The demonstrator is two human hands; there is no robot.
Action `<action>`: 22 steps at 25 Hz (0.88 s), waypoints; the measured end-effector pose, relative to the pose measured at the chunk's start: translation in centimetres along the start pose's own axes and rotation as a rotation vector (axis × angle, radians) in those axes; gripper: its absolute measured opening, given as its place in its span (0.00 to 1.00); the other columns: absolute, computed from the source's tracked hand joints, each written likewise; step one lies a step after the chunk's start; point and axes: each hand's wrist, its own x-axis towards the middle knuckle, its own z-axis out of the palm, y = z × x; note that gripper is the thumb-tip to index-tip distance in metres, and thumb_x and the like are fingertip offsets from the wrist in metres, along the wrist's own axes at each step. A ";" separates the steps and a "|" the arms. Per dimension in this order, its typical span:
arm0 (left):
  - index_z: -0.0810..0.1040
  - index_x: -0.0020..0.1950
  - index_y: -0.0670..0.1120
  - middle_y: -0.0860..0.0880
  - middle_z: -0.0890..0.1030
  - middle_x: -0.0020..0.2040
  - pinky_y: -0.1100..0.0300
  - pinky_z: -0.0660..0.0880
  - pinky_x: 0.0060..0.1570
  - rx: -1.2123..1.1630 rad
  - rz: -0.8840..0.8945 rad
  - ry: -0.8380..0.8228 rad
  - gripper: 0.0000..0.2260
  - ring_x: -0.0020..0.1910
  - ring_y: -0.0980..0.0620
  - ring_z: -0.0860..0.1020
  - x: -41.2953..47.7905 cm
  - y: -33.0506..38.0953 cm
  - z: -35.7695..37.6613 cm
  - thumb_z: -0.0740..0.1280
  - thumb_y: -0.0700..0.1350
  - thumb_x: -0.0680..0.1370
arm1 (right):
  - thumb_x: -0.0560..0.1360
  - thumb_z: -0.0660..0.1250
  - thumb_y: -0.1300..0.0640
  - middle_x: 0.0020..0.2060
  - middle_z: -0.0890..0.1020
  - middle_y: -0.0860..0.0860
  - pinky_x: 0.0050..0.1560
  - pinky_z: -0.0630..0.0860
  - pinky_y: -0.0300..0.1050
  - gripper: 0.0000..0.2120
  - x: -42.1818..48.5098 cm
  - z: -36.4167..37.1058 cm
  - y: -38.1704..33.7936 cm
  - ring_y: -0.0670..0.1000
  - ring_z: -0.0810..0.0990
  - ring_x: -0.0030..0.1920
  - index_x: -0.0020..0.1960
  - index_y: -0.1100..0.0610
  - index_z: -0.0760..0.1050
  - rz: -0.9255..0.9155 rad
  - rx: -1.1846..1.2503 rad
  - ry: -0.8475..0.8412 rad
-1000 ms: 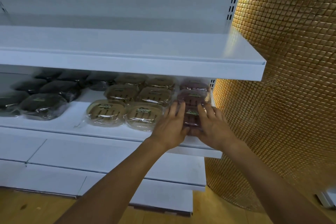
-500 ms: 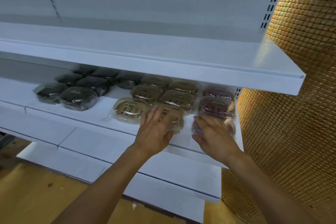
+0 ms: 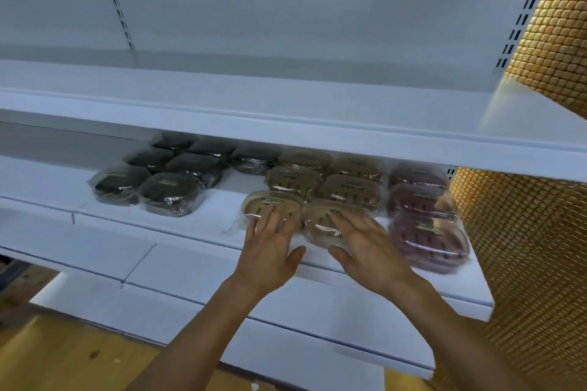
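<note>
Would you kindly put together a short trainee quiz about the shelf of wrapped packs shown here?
1. True or false: the left hand lies with straight fingers on a tan oval plastic-wrapped pack.
2. Which lie at the right end of the white metal shelf? A green boxes; B purple plastic-wrapped packs; C red tins.
3. How many purple packs show?
Key: 1 true; 2 B; 3 three.

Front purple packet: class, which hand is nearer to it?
Right. The right hand lies just left of the front purple packet; the left hand is farther left, beyond the right one.
</note>
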 end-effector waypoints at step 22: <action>0.54 0.81 0.56 0.48 0.52 0.81 0.46 0.55 0.77 -0.058 -0.103 -0.019 0.30 0.80 0.47 0.49 -3.0 -22.2 -6.1 0.60 0.59 0.81 | 0.81 0.58 0.43 0.79 0.56 0.45 0.76 0.51 0.44 0.29 12.8 7.1 -19.9 0.47 0.53 0.78 0.79 0.46 0.53 -0.059 0.090 -0.074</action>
